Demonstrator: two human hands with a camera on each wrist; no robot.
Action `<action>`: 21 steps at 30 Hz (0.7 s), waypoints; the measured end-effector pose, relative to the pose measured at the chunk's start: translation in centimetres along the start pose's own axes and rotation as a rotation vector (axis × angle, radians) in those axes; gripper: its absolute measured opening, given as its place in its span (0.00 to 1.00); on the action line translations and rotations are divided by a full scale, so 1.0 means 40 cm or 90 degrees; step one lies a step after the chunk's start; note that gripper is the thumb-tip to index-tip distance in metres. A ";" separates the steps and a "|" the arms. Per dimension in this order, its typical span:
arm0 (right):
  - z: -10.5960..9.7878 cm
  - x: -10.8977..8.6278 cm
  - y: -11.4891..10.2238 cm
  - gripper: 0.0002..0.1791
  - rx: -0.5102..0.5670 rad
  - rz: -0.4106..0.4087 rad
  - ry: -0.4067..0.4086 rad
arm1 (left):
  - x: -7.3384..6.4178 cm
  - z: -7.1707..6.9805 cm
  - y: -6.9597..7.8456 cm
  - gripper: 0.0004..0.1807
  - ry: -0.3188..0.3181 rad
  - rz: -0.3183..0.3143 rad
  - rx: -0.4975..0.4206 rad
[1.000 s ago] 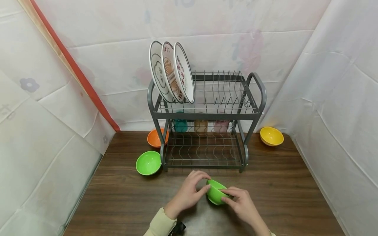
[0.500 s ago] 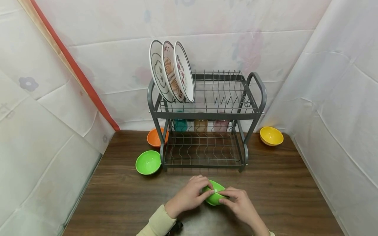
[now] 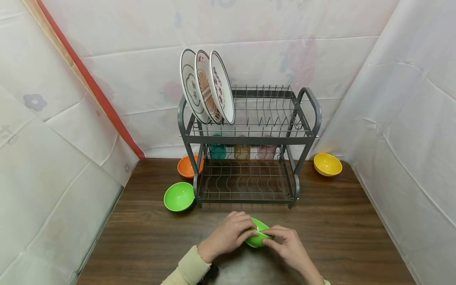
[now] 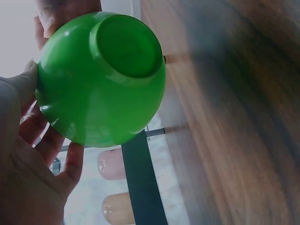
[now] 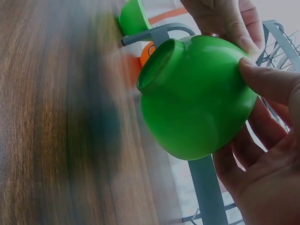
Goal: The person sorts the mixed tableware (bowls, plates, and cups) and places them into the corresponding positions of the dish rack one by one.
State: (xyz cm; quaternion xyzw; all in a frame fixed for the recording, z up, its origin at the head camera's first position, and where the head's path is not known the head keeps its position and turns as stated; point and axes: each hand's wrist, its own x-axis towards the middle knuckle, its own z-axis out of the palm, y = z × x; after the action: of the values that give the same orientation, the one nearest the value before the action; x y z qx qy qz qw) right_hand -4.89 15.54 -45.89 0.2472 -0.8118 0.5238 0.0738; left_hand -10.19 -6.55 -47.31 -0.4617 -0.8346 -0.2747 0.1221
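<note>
Both hands hold one green bowl [image 3: 257, 239] above the table, in front of the dish rack. My left hand [image 3: 229, 234] grips its left rim, thumb on the near outer side and fingers over the edge. On the opposite rim my right hand [image 3: 287, 244] pinches with thumb and fingers. In the left wrist view the bowl's underside and round foot [image 4: 129, 46] face the camera. The right wrist view shows the same green bowl [image 5: 199, 101] tilted, with both thumbs close together at the rim.
Behind the hands stands a two-tier dish rack [image 3: 249, 140] with several wires, three plates [image 3: 222, 87] upright on top and three cups [image 3: 242, 152] below. Another green bowl [image 3: 179, 196] and an orange bowl [image 3: 186, 167] sit left of it, a yellow bowl [image 3: 327, 164] right.
My left hand has come down and closed onto the left rim. The bowl has shifted slightly left and tilted, with the right hand still gripping it.
</note>
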 end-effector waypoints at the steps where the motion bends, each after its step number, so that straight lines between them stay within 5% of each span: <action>1: 0.001 0.001 -0.001 0.13 0.000 0.001 0.003 | 0.001 -0.003 -0.002 0.08 -0.001 0.004 0.004; 14: 0.005 0.004 -0.017 0.11 -0.034 0.014 0.058 | 0.023 -0.027 -0.022 0.07 -0.006 0.062 0.031; 21: 0.010 -0.011 0.049 0.13 -0.036 0.015 0.094 | 0.039 -0.053 -0.026 0.06 -0.018 0.064 0.047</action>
State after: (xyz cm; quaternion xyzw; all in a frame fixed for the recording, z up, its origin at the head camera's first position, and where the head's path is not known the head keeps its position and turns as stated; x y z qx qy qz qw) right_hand -5.38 15.97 -47.83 0.1966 -0.8216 0.5179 0.1342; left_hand -12.02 -7.10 -45.24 -0.5018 -0.8217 -0.2306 0.1410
